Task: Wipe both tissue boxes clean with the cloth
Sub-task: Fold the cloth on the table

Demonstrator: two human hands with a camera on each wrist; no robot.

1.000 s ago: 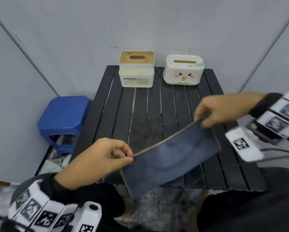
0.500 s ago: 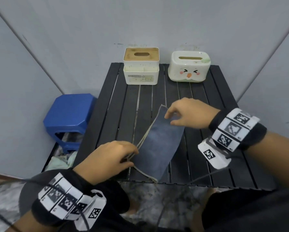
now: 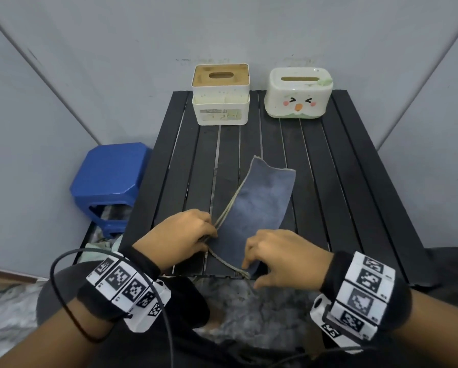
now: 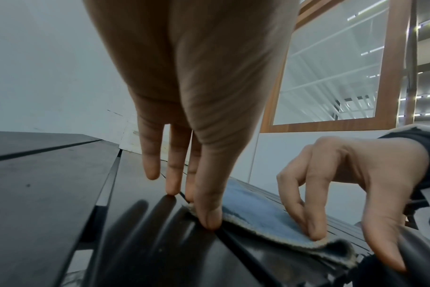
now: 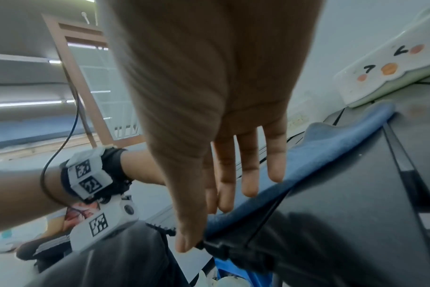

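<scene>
Head view shows the folded cloth (image 3: 259, 205) flat on the bench (image 3: 355, 181) near its front edge, well apart from the square tissue box (image 3: 220, 102) and the rounded tissue box (image 3: 298, 96). It seems soft, light and limp, so it is best taken at its stacked edges. The left hand (image 3: 180, 235) pinches these edges. The right hand (image 3: 283, 256) only presses its fingers on the near corner.

Blue-grey cloth (image 3: 259, 205), black table (image 3: 355, 181), cream tan-lidded box (image 3: 220, 107), white chick-faced box (image 3: 298, 99), blue stool (image 3: 111, 171).

No text can be read: the pale label (image 3: 220, 114) on the front of the wooden-lidded tissue box (image 3: 220, 100) is too blurred, and the wristbands (image 3: 124, 281) carry only black-and-white square code patterns.
</scene>
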